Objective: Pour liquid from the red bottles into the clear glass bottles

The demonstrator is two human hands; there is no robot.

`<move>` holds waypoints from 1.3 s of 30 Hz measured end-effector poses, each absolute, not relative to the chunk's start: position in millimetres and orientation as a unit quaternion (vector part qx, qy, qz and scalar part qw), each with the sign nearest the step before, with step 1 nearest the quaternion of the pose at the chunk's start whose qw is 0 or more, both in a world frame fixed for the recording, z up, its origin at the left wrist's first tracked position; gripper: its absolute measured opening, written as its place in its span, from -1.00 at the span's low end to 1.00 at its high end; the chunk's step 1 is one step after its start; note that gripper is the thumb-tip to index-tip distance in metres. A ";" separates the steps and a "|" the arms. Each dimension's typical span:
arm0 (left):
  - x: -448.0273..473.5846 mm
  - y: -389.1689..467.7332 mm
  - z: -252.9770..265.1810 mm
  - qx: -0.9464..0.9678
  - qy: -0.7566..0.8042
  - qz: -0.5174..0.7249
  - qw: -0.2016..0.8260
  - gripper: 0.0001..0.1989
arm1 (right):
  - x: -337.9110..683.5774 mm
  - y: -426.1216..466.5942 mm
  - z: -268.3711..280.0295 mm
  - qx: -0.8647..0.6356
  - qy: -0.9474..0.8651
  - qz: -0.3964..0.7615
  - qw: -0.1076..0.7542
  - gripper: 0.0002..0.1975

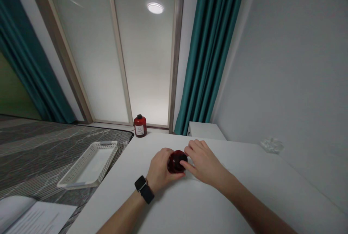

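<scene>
Hands meet around one small dark red jar (176, 161) near the middle of the white table (244, 197). My left hand (160, 170) curls around the jar's left side, fingers wrapped about it and gripping it, with one black smartwatch (144, 189) on that wrist. My right hand (202, 161) comes in from the right, its fingers loosely bent and its fingertips (187, 151) touching the jar's right and top edge; I cannot tell whether it truly grips or only rests against it. The jar sits on the tabletop between both hands, well in from the table's edges. Farther off, at the table's far left corner by the window ledge, stands one larger red bottle (140, 126) with a black cap and a white label, upright and well apart from my hands. To the left, on the grey patterned bed cover (40, 147), lies one white perforated basket (91, 163), just beside the table's left edge. At the near left corner lies one sheet of white paper (40, 219). On the far right of the table, by the wall, sits one small clear glass dish (270, 145). Two teal curtains (209, 52) hang beside the frosted window.
</scene>
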State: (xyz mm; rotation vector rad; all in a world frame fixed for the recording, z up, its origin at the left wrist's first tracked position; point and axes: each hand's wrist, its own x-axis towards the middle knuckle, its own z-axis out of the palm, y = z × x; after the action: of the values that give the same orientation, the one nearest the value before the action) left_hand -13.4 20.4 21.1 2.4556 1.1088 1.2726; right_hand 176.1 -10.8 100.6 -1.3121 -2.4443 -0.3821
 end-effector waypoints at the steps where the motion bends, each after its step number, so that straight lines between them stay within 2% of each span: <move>1: -13.2 20.3 20.4 0.824 0.368 0.423 0.078 -0.39 | 175.8 -10.1 102.5 -0.458 -0.862 -0.146 0.161 -0.78; 5: -12.5 20.4 19.1 0.832 0.361 0.413 0.078 -0.37 | 174.8 -5.4 104.5 -0.438 -0.870 -0.169 0.151 -0.73; 12: -12.2 20.2 22.6 0.833 0.355 0.415 0.087 -0.39 | 176.0 0.4 101.7 -0.412 -0.887 -0.165 0.131 -0.75; 18: -13.0 21.0 22.6 0.831 0.356 0.420 0.087 -0.40 | 173.8 1.3 100.9 -0.417 -0.881 -0.192 0.115 -0.66; 26: -16.4 22.4 24.5 0.842 0.336 0.410 0.104 -0.41 | 174.1 4.3 93.1 -0.414 -0.895 -0.093 0.137 -0.73; 34: -19.9 24.0 28.9 0.841 0.325 0.404 0.153 -0.41 | 182.3 -0.6 111.0 -0.375 -0.916 -0.091 0.108 -0.75; 39: -18.9 24.3 28.3 0.839 0.326 0.405 0.161 -0.44 | 179.0 -5.7 115.5 -0.383 -0.911 0.028 0.150 -0.81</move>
State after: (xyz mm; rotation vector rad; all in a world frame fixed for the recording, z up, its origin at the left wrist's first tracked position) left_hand -18.9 24.3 28.3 2.3945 0.9301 1.1572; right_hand 179.0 -5.7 115.5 -1.1009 -2.6169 0.0812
